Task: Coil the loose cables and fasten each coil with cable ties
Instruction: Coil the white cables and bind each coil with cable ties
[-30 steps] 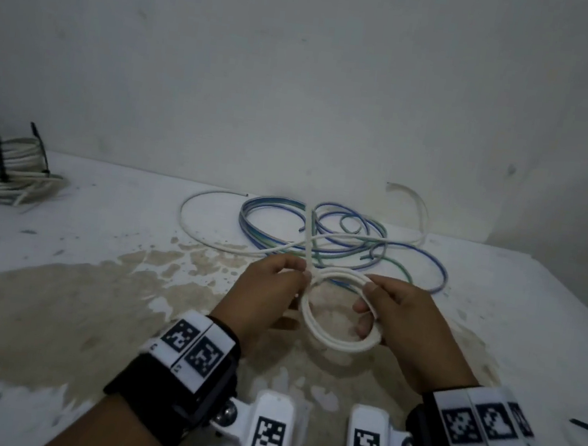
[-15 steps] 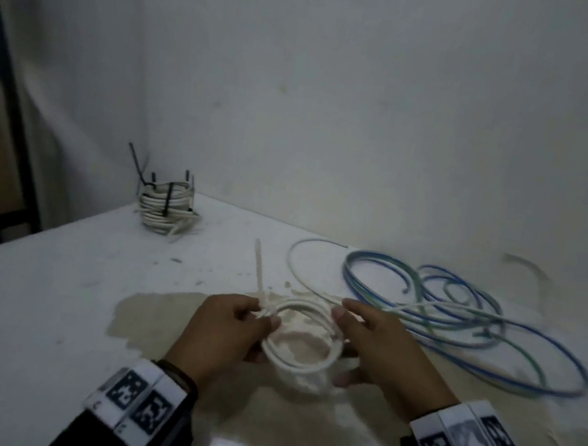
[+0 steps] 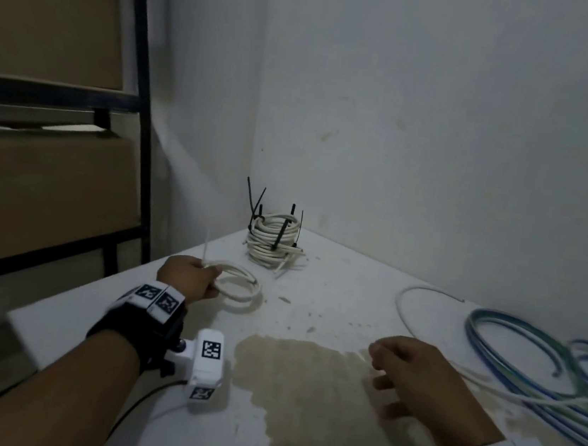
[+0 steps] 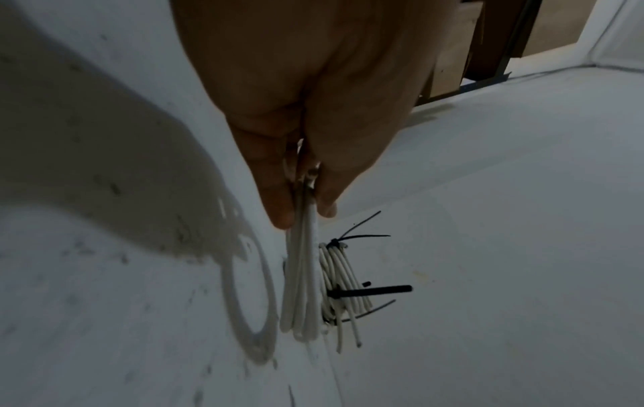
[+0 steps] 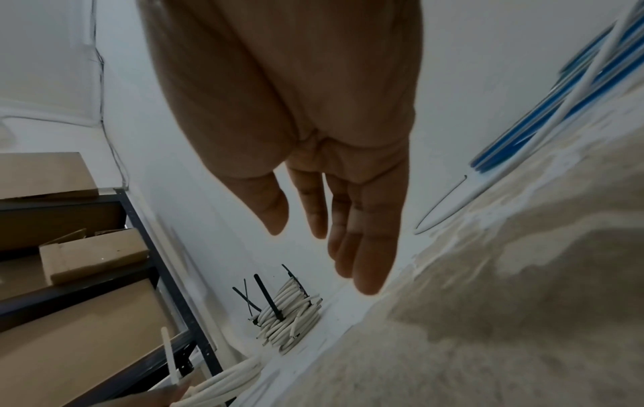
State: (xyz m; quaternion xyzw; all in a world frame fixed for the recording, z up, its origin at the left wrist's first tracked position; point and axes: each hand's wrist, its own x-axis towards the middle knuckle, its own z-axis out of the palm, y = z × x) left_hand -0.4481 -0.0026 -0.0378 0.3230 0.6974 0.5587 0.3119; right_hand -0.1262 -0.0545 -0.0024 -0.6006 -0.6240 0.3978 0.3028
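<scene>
My left hand [image 3: 200, 280] pinches a small white cable coil [image 3: 240, 287] between thumb and fingers [image 4: 278, 203], just above the table near its left edge. A white tie tail [image 3: 206, 247] sticks up from the grip. In the left wrist view the coil [image 4: 301, 281] hangs edge-on from my fingertips. A stack of tied white coils [image 3: 275, 241] with black cable ties [image 3: 281, 234] stands in the back corner, just beyond. My right hand [image 3: 396, 369] hovers over the table with relaxed fingers [image 5: 369, 247], holding nothing. Loose blue, green and white cables [image 3: 534, 367] lie at the right.
A brown stain [image 3: 319, 392] spreads over the white table [image 3: 332, 294] between my hands. A dark metal shelf [image 3: 138, 122] with cardboard boxes [image 3: 40, 191] stands left of the table. White walls [image 3: 444, 130] close the corner behind.
My right hand has let go of the small coil and drawn back. My left hand has carried the coil left toward the stacked coils in the corner, and the view has swung left.
</scene>
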